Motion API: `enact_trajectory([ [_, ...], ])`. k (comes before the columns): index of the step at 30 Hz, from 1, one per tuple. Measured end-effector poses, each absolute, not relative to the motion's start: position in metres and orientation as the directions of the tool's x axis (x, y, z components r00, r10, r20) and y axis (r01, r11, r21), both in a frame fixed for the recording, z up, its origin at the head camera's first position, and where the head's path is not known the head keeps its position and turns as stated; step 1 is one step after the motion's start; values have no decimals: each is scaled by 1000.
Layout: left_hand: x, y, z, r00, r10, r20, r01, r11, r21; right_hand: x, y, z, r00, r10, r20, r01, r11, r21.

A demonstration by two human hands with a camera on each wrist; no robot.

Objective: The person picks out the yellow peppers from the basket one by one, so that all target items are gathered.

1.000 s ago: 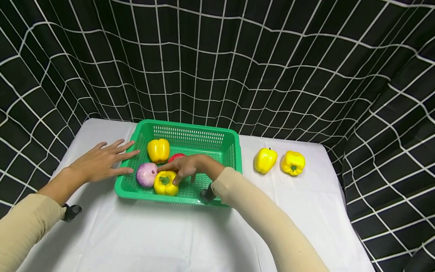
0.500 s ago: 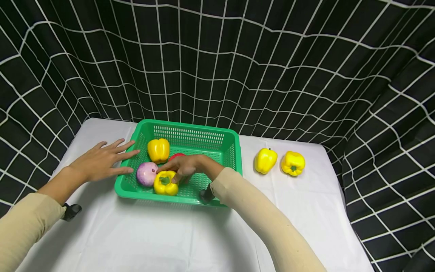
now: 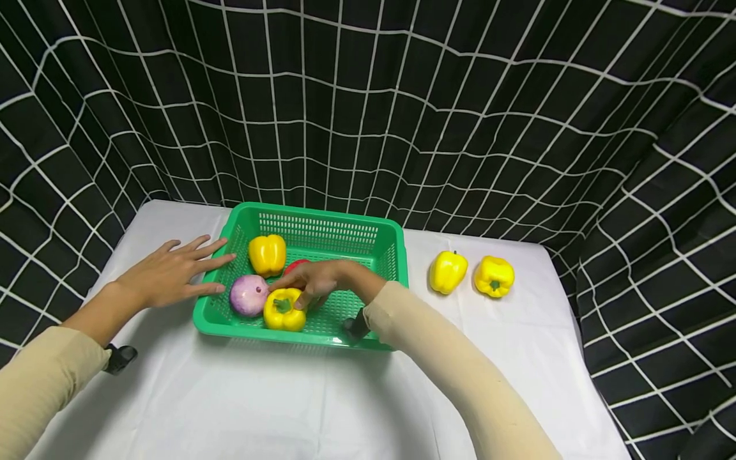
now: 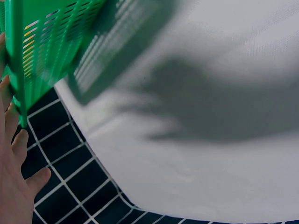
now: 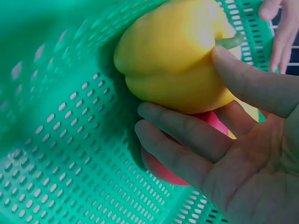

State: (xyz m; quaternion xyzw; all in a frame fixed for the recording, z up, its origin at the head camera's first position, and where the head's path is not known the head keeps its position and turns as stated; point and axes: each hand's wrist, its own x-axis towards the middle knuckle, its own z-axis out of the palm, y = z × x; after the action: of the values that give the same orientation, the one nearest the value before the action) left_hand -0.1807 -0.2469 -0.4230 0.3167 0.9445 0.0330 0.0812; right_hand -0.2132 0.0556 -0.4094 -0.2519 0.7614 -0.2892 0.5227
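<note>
Inside the green basket (image 3: pixel 322 213), my right hand (image 3: pixel 316 281) grips a yellow bell pepper (image 3: pixel 284 322). Its thumb (image 5: pixel 243 74) presses beside the green stem in the right wrist view, and the index finger goes behind the pepper. Two more fingers lie under it, in front of a red round thing (image 5: pixel 163 169). To the pepper's left sits a purple-and-white ball, onion-like (image 3: pixel 247 298). Another yellow bell pepper (image 3: pixel 267 254) stands farther back in the basket. My left hand (image 3: pixel 172 271) is spread, its straight fingertips at the basket's left rim.
Two more yellow bell peppers, one leaning (image 3: pixel 448 273) and one on its side (image 3: pixel 494 276), lie right of the basket. A white cloth (image 3: pixel 259 402) covers the table. Black curtains (image 3: pixel 368 96) with white grid lines rise behind and at both sides.
The gripped pepper has shifted slightly right with my right hand, opening a small gap from the purple ball. My left hand and the basket stay in place.
</note>
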Motion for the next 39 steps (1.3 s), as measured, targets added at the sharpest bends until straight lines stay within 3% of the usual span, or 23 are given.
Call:
enact_trajectory([
  [21,-181,-247,-423,-789,602,-125,591,799,117,-208,138,-350,-357,-727,-586,-173,668,-724],
  [35,-180,-246,-425,-786,607,-120,597,795,108,-211,234,-319,-519,-703,-485,-182,646,-742],
  [39,-180,-246,-425,-786,607,-120,596,795,116,-212,266,-316,-571,-672,-472,-128,641,-757],
])
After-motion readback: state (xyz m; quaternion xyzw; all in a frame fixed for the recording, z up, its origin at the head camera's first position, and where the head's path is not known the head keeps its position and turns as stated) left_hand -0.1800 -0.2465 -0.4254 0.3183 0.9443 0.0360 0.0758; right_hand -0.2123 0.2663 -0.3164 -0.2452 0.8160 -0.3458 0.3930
